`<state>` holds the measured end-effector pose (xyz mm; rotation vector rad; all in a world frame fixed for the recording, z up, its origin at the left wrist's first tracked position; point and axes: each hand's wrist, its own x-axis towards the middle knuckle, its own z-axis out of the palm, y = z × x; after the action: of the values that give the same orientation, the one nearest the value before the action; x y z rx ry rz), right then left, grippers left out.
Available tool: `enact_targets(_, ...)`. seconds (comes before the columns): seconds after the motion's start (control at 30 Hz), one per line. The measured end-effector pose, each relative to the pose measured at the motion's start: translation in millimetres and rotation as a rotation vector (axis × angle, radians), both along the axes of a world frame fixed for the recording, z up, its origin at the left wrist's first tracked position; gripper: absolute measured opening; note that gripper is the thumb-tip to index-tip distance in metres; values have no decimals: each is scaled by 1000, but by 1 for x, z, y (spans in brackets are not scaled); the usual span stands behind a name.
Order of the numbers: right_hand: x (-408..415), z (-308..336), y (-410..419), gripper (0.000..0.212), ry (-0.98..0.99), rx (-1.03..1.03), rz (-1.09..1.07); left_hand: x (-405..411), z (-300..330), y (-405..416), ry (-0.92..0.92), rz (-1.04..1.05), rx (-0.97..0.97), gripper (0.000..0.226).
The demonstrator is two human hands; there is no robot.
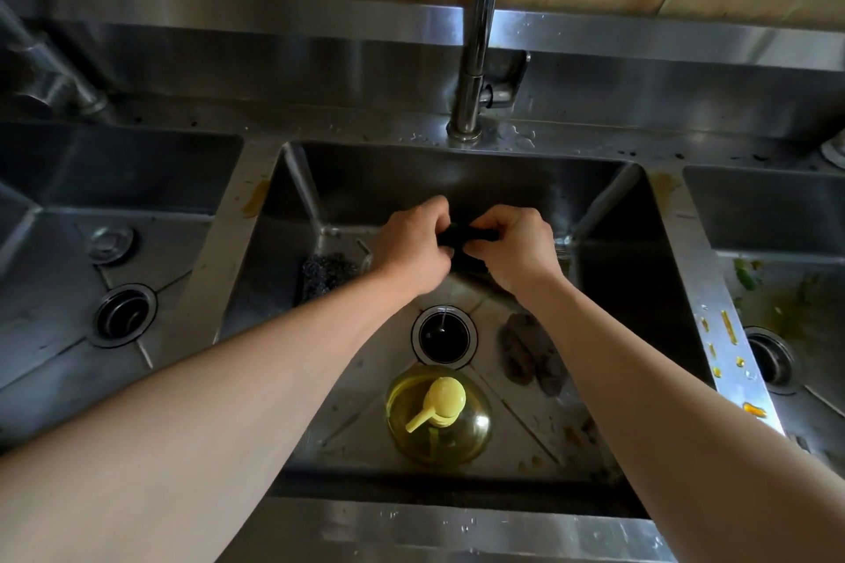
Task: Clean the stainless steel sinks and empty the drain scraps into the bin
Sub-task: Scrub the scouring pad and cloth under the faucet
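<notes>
Cloth (471,235), dark and bunched, sits mid-frame above the centre basin (608,215); your left hand (414,247) and right hand (519,245) each pinch one end. Judge it soft, wet, light; hold it by the ends. Count three basins, three drain holes, one soap bottle (439,418), one scourer (327,272).

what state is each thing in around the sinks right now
left hand: fingers curled on the dark cloth
right hand: fingers curled on the same cloth
faucet: no water running
middle sink: drain open
soap bottle: upright in middle sink
right sink: food scraps inside
left sink: drain open
</notes>
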<state>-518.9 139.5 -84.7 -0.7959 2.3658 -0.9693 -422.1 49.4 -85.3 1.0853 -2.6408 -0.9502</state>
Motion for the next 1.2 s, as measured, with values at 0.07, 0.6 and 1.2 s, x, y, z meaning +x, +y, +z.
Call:
enact_targets(0.07,-2,2,2,20,-33,-10,33,2,-2,-8,25,25,183,25)
enact_targets(0.6,6,22,9,20,-109,-62,79,9,31,-8,11,-71,164,29)
enact_targets(1.2,14,4,5,22,76,-113,-7,13,14,19,153,-118,-222,35)
